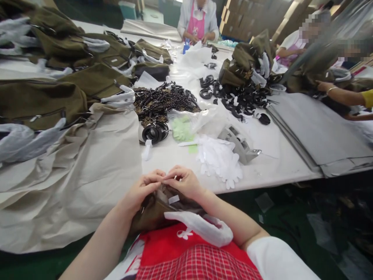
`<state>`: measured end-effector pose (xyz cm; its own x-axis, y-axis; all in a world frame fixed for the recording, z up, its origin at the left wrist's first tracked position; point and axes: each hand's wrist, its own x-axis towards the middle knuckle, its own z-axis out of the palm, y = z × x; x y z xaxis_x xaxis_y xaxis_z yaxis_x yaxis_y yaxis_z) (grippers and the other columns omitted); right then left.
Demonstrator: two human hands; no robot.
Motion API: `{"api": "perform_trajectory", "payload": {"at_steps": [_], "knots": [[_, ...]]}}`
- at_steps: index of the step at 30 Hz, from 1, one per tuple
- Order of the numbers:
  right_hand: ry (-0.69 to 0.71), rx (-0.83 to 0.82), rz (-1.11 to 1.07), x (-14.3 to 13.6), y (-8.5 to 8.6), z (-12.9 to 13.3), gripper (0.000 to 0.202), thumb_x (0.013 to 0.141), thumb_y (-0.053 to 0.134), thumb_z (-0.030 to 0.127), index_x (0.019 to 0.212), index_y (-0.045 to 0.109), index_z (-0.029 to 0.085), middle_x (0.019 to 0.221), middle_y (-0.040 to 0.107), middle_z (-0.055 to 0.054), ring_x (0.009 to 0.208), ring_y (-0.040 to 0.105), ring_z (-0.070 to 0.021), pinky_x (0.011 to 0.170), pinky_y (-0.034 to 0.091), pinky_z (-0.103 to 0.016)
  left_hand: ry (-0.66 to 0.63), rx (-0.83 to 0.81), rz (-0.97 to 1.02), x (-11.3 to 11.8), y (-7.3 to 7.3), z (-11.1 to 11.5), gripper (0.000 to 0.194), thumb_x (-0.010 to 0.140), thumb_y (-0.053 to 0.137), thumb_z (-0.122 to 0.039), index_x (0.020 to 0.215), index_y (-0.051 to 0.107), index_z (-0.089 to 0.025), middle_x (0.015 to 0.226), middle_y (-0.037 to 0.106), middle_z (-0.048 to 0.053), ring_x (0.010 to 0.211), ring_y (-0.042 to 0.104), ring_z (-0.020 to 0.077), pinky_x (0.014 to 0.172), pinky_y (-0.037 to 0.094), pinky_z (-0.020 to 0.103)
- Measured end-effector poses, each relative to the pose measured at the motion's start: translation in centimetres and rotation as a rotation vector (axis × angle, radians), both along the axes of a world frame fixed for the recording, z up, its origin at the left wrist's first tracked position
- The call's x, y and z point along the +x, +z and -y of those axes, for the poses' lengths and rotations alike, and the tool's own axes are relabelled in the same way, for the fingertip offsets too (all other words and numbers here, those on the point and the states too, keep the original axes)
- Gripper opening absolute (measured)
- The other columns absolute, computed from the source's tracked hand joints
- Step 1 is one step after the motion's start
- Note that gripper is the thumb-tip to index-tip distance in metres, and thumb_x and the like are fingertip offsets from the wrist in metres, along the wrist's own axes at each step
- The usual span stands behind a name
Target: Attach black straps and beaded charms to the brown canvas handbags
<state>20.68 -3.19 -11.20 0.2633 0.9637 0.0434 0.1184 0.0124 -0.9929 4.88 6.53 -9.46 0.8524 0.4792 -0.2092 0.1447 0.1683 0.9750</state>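
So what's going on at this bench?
The person's left hand and right hand meet at the upper edge of a brown bag near their lap, fingers pinched together. What they pinch is too small to make out. The bag's wrapped handle lies against a red apron. Ahead are a heap of chain straps and a pile of white tags; more bags lie to the left. Across the table, a co-worker has both hands low in front.
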Motion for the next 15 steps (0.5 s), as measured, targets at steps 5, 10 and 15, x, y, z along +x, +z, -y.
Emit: {"api": "perform_trajectory", "payload": {"at_steps": [5, 10, 15], "knots": [[0.024, -0.084, 0.164, 0.7, 0.8, 0.6, 0.015, 0.079, 0.069, 0.032, 0.085, 0.073, 0.018, 0.081, 0.069, -0.002, 0.065, 0.058, -0.0103, 0.060, 0.046, -0.021, -0.053, 0.243, -0.087, -0.2, 0.7, 0.3, 0.017, 0.079, 0.066, -0.033, 0.084, 0.074, -0.018, 0.098, 0.065, 0.006, 0.093, 0.062, 0.0191, 0.086, 0.049, 0.031], [-0.236, -0.258, 0.656, 4.8, 0.8, 2.2, 0.016, 0.087, 0.058, 0.029, 0.084, 0.069, 0.017, 0.081, 0.070, -0.005, 0.074, 0.062, -0.0152, 0.072, 0.046, -0.026, 0.022, 0.582, -0.141, 0.3, 1.5, 1.1, 0.015, 0.084, 0.059, -0.026, 0.078, 0.070, -0.018, 0.095, 0.067, 0.005, 0.088, 0.063, 0.0165, 0.085, 0.048, 0.030], [-0.333, -0.702, 0.966, 7.4, -0.5, 2.9, 0.022, 0.086, 0.058, 0.035, 0.087, 0.068, 0.016, 0.090, 0.070, -0.013, 0.087, 0.065, -0.0240, 0.078, 0.045, -0.032, 0.032, 0.708, -0.079, 1.6, 1.6, 1.7, 0.017, 0.086, 0.056, -0.024, 0.073, 0.065, -0.019, 0.088, 0.067, 0.004, 0.082, 0.062, 0.0154, 0.080, 0.049, 0.029]]}}
